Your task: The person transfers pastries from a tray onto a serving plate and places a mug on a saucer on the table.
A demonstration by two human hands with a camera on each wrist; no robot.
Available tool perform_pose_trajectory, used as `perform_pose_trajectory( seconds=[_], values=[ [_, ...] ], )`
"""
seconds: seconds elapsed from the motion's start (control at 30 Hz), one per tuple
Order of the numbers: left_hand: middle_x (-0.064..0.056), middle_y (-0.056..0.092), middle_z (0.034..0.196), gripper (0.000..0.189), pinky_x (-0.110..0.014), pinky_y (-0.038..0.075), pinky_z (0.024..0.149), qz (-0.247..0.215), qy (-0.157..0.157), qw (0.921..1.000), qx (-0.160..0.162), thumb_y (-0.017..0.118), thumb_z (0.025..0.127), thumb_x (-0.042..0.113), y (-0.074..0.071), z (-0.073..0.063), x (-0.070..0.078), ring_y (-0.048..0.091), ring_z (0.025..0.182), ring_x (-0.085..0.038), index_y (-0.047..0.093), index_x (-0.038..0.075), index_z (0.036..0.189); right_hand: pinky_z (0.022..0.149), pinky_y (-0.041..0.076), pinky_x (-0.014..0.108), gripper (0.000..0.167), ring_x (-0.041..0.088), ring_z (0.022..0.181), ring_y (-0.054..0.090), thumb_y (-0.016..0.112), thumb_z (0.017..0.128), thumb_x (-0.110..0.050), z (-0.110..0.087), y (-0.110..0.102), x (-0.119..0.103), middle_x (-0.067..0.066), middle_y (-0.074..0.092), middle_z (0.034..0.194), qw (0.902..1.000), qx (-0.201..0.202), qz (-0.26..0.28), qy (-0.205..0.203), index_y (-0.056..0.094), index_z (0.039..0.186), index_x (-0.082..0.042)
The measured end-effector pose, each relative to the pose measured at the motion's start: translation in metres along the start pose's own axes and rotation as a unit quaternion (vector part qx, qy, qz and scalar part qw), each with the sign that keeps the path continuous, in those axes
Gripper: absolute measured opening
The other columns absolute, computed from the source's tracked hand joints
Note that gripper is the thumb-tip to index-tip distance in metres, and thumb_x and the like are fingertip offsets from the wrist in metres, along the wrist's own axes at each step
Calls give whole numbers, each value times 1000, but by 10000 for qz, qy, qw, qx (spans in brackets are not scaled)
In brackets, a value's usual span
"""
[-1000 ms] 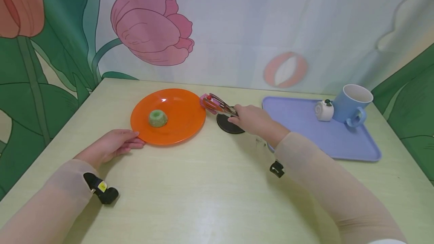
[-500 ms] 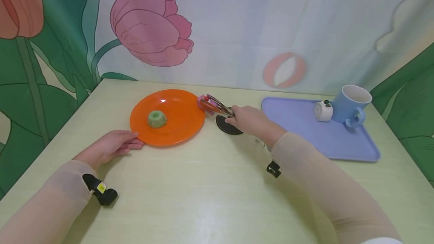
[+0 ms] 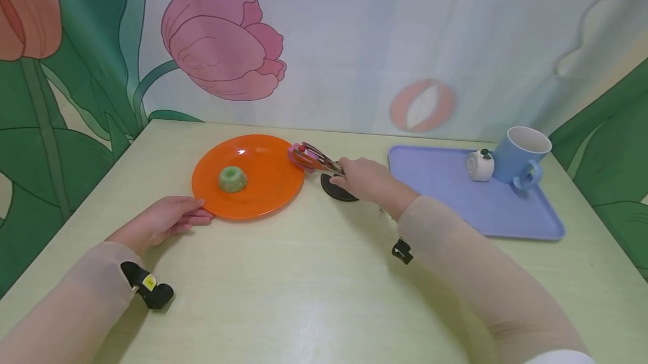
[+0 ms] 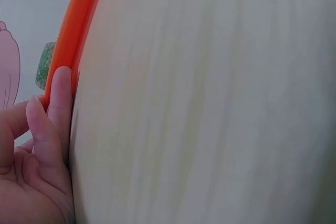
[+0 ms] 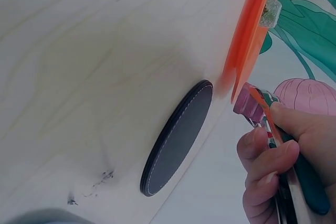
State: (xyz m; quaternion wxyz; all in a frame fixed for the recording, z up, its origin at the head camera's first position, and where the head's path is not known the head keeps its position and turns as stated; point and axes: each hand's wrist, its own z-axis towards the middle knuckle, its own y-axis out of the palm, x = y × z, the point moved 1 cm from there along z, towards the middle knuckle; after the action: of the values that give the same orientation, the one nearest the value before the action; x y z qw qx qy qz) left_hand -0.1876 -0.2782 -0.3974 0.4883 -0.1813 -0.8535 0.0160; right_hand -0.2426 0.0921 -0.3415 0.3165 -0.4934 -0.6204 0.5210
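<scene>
My left hand (image 3: 169, 218) pinches the near-left rim of the orange plate (image 3: 265, 184), thumb above and fingers below. In the left wrist view a finger (image 4: 61, 85) lies along the plate's underside. A green ring-shaped toy cake (image 3: 233, 179) sits on the plate's left part. My right hand (image 3: 372, 181) grips metal tongs (image 3: 324, 162) with orange tips and, in the right wrist view, dark green handles (image 5: 310, 187). Between the tips is a small pink toy cake (image 3: 293, 153) with a red berry on top. It overlaps the plate's right rim in the head view.
A round black coaster (image 3: 336, 191) lies under the tongs, partly hidden by them. To the right, a lilac tray (image 3: 435, 175) carries a white swiss-roll toy cake (image 3: 479, 166) and a blue mug (image 3: 521, 156). A flower-printed curtain (image 3: 344, 60) hangs behind the table (image 3: 283, 285).
My right hand has moved slightly left with the tongs, bringing the pink toy cake further over the plate's right rim. The left hand keeps its place at the plate.
</scene>
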Motion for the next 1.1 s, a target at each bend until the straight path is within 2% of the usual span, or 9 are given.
perform_pose_trajectory(
  seconds=[0.23,0.53,1.1],
  values=[
    [2,70,94,57,-15,49,66,-29,20,10000,7,44,99,34,0,-1,0,66,88,-7,34,-6,138,60,39,33,39,23,74,52,51,94,-44,4,1,-1,5,55,80,10000,66,-34,-27,51,109,-9],
    [1,70,96,58,-16,49,68,22,-58,10000,47,44,99,36,0,-1,-1,66,90,-8,33,-4,139,63,42,35,40,23,76,53,49,94,-45,7,0,-5,5,57,84,10000,14,46,11,51,113,-10],
    [1,70,96,57,-16,49,66,46,26,10000,5,43,99,35,2,-1,0,66,88,-8,34,-6,138,64,44,36,41,22,77,55,46,95,-46,10,2,-10,4,59,88,10000,-69,40,-51,51,116,-10]
  ],
)
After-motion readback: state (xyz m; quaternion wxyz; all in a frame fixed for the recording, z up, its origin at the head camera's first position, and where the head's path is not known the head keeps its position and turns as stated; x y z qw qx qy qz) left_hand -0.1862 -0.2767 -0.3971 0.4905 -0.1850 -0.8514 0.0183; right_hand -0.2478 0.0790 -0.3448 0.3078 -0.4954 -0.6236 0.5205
